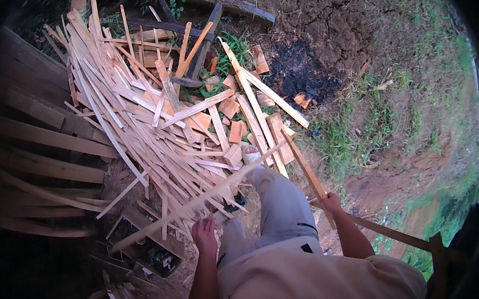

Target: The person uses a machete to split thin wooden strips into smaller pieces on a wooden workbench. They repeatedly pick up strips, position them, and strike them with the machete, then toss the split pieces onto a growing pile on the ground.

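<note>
My right hand (331, 203) is closed around a reddish-brown wooden slat (306, 170), which slants up and away to the left. A long, thin, pale wood strip (198, 198) crosses in front of my legs, blurred by motion. Just below that strip is my left hand (204, 233), its fingers loosely bent and apart from the strip in the picture. Beyond the strip lies a large heap of thin wood strips (137, 123). Several short wood blocks (237, 132) lie beside the heap, near my forward foot (250, 153).
Weathered boards (55, 140) are stacked at the left. A dark crate (161, 258) sits low on the left. Blackened ash (303, 73) covers ground at the far right of the heap. Behind my right arm extends a wooden rail (389, 232). Grass and soil lie right.
</note>
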Demonstrator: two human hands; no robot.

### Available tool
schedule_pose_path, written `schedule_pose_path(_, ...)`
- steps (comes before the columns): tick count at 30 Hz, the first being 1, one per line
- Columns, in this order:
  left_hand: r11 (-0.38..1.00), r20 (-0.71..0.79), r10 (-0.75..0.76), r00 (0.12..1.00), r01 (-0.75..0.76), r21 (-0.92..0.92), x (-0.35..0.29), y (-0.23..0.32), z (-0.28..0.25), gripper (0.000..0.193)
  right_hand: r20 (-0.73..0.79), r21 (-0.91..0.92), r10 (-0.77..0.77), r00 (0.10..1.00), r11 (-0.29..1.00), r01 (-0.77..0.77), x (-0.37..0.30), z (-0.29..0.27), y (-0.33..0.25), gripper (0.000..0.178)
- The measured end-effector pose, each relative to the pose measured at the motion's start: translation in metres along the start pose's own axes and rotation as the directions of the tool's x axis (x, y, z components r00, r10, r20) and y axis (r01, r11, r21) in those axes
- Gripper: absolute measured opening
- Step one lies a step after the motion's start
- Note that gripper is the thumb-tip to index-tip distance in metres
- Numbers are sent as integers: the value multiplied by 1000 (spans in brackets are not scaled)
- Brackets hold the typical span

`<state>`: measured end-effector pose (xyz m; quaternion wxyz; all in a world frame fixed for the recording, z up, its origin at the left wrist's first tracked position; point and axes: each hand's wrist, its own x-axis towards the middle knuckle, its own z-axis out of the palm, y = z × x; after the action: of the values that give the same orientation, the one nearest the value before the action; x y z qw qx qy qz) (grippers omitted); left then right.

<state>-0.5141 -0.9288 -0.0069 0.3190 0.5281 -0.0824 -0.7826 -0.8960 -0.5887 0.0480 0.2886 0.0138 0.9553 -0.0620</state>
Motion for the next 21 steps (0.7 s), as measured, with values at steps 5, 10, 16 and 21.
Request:
schedule_pose_path(5, 931, 105, -85, 991, 41, 362, -2, 0, -6, 34, 30, 119, 149, 988, 981, -151, -54, 28, 80, 32)
schedule_pose_path(10, 445, 338, 84, 937, -339, 829, 38, -26, -93, 75, 163, 364, 388, 907, 831, -421, -91, 83, 160, 34)
schedule_pose_path(16, -177, 150, -246, 958, -196, 965, 51, 2, -181, 68, 130, 350, 273, 953, 887, -302, -89, 62, 162, 27)
schedule_pose_path(21, -176, 276, -486, 829, -402, 898, 124, -21, -301, 47, 132, 328, 168, 977, 923, -202, -81, 41, 103, 24)
